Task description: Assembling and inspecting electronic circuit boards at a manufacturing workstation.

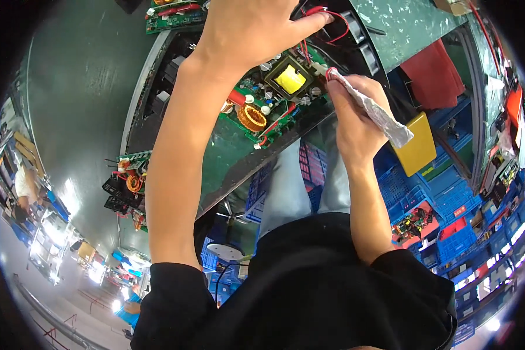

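Below and between my hands lies a green circuit board (pixel 216 160) with a yellow-wrapped transformer (pixel 290 79) and a copper toroid coil (pixel 251 118). My left hand (pixel 254 29) reaches over its far side, the thumb stretched out beside a thin red wire (pixel 348 28). The top edge of the picture cuts off its other fingers, so its grip is hidden. My right hand (pixel 359 119), at the board's right edge, is closed around a slim stick-like tool wrapped in white (pixel 379 114). Red shows at the tool's far end, near the board.
More circuit boards lie at the left (pixel 133 184) and top (pixel 172 20). A black casing (pixel 364 44) stands behind the board. At right are a yellow panel (pixel 415 146), a red cloth (pixel 431 76) and blue crates (pixel 402 195). The bench edge (pixel 239 186) runs before my legs.
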The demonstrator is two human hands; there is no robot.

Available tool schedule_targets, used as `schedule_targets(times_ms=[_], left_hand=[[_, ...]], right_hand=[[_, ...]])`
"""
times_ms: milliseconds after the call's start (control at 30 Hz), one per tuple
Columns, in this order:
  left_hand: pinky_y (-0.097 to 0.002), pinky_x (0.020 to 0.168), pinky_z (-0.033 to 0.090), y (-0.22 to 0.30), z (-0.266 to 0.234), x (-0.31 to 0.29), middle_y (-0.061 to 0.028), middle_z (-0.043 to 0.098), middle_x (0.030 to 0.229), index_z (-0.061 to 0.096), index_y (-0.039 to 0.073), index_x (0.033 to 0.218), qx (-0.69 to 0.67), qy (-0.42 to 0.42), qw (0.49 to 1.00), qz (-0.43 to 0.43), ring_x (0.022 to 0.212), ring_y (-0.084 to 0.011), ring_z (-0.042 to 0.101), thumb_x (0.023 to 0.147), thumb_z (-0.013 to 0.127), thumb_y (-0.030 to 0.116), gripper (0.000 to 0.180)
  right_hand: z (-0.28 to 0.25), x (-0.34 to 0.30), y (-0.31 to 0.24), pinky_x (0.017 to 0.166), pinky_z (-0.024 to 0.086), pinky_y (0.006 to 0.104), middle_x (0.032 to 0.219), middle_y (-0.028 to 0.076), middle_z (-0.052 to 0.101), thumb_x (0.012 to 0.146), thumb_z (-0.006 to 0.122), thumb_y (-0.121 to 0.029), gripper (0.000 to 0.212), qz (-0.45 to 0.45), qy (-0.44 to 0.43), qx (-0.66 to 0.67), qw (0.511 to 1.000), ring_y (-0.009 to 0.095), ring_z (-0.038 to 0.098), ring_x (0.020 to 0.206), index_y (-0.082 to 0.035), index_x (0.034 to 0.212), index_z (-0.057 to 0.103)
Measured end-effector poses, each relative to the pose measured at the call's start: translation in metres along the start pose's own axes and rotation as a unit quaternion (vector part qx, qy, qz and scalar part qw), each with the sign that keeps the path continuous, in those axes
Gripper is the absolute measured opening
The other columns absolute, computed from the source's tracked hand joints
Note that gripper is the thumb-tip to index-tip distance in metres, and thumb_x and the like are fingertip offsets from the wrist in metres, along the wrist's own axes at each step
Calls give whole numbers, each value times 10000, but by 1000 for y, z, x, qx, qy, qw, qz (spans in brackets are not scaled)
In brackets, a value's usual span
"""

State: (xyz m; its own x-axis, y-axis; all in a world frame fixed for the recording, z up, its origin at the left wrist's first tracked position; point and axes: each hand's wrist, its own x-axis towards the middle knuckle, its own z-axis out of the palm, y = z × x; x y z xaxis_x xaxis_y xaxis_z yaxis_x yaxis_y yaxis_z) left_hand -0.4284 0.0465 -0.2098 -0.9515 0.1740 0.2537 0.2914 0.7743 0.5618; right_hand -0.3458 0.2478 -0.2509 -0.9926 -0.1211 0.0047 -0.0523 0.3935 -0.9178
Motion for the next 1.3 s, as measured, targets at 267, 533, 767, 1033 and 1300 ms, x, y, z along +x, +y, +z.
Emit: schedule_targets(times_ms=[267,533,767,1033,1300], left_hand=[[-379,816,480,1,-6,-9,-138,430,1013,493,66,1173,-46,-2,997,54,921,-292,541,650,851,232,655],[-390,829,482,4,-16,-12,-130,436,1041,455,133,1242,23,-81,996,28,953,-294,543,632,874,158,740],[-392,822,489,-1,-17,-13,-137,443,1039,456,129,1231,23,-69,996,53,967,-301,550,644,873,171,722],[-396,816,478,-3,-17,-17,-154,443,1038,463,134,1218,6,-65,997,50,991,-321,550,641,856,123,699],[-389,783,419,5,-3,-21,-107,425,902,514,22,990,54,92,991,76,837,-294,487,566,793,116,516]], right_hand=[[6,-1,-5,628,427,158,914,46,662,841,720,2,139,10,33,21,999,43,557,736,6,957,642],[2,11,-5,614,484,247,864,117,677,817,741,-30,113,-129,19,-89,988,142,623,695,5,909,685],[5,13,-6,616,501,262,874,133,681,802,746,-18,122,-132,8,-77,988,168,646,705,13,906,690],[9,13,-12,618,517,272,853,143,681,770,759,11,117,-178,17,-146,973,194,664,696,7,862,687],[10,15,-9,620,521,274,827,147,682,741,773,29,136,-223,25,-153,962,207,667,688,4,830,673]])
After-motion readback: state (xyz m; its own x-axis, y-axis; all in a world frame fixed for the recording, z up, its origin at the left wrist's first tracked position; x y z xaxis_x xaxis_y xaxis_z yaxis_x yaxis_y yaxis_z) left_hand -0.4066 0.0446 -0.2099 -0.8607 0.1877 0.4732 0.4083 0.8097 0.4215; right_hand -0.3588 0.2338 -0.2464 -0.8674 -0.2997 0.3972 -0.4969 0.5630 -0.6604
